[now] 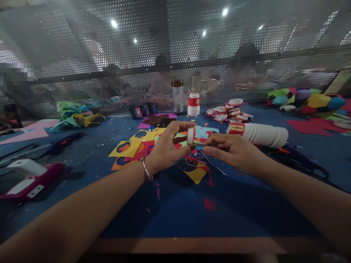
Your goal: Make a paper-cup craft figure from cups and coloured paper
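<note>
White paper with a red band forms the short, round cup piece [190, 136], which I observe through the head camera, raised above the blue counter [175, 215]. The left hand [177, 144] grasps it on its side between thumb and fingers, a hold that presumably leaves the face toward the right hand [231, 151] unobstructed. That hand is just beside it, fingers bent close to the thumb; I cannot tell whether they pinch anything. Below, a thin white string [216, 167] trails. At right, a long nested stack of white paper cups [267, 135] lies sideways, probably because such length would topple if stood up. Beyond, a shorter stack of red-and-white paper cups [193, 105] stands rims down, likely for a steadier base, near a heap of short red-and-white cup pieces [231, 110]. Near the left hand, a yellow paper sheet with a round hole [133, 148] overlaps other coloured paper.
</note>
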The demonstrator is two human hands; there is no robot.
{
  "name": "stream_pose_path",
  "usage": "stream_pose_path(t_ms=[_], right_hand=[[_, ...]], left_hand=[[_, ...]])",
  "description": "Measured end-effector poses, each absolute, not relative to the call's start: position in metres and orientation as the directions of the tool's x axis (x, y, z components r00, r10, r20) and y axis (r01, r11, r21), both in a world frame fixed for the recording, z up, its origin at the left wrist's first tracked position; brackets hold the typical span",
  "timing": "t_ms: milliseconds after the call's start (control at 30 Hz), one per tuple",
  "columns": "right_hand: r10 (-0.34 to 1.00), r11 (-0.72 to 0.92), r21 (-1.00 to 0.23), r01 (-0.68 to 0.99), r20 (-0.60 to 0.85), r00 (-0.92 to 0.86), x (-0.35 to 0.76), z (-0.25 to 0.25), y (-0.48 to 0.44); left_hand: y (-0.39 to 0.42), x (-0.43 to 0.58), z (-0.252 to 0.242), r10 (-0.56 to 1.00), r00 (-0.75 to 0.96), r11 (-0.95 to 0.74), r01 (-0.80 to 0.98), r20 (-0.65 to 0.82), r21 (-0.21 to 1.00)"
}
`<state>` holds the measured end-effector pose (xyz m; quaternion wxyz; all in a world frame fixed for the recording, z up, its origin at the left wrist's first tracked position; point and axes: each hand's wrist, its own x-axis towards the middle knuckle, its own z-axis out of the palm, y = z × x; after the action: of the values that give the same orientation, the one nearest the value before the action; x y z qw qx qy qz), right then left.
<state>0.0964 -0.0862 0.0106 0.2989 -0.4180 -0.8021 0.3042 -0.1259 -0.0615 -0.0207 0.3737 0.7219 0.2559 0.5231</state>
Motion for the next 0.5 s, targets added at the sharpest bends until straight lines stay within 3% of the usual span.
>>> stream_pose_path(t_ms=[333, 500], right_hand=[[0.866, 0.439, -0.754, 0.489, 0.209, -0.455, 0.0983, 0.0099, -0.0858], [0.876, 0.421, -0.763, 0.491, 0.202, -0.439, 0.0997, 0.0111, -0.0842]], left_hand=[[-0.0627, -0.1254, -0.0173, 0.763, 0.295, -0.596, -0.023, 0.575, 0.803], [-0.0559, -0.1274, -0.0242, 0.689, 0.307, -0.691, 0.002, 0.657, 0.723]])
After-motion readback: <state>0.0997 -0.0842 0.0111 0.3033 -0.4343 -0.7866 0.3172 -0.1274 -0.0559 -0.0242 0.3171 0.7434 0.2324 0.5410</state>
